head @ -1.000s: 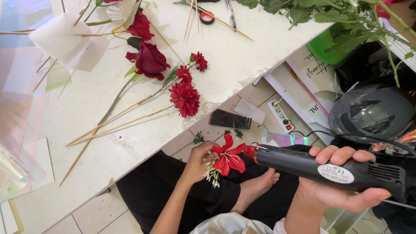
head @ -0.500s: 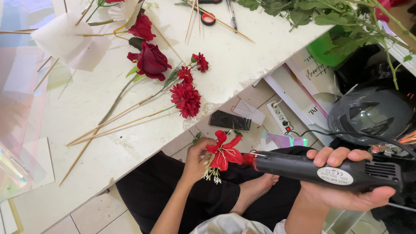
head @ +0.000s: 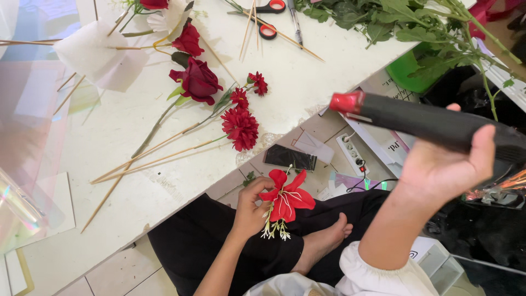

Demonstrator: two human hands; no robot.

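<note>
Red flower [head: 286,200] sits pinched in the left hand [head: 251,211] fingers above the lap, its white sprigs hanging below. Right hand [head: 444,164] wraps a black glue gun [head: 424,121], red nozzle lifted clear. Farther off, more red flowers [head: 240,126] on sticks lie loose on the tabletop [head: 307,87], with scissors [head: 268,19] beyond.

A low white table [head: 164,181] fills the upper left; beside its lower edge lies pale tiled floor [head: 118,279], evenly lit.
</note>
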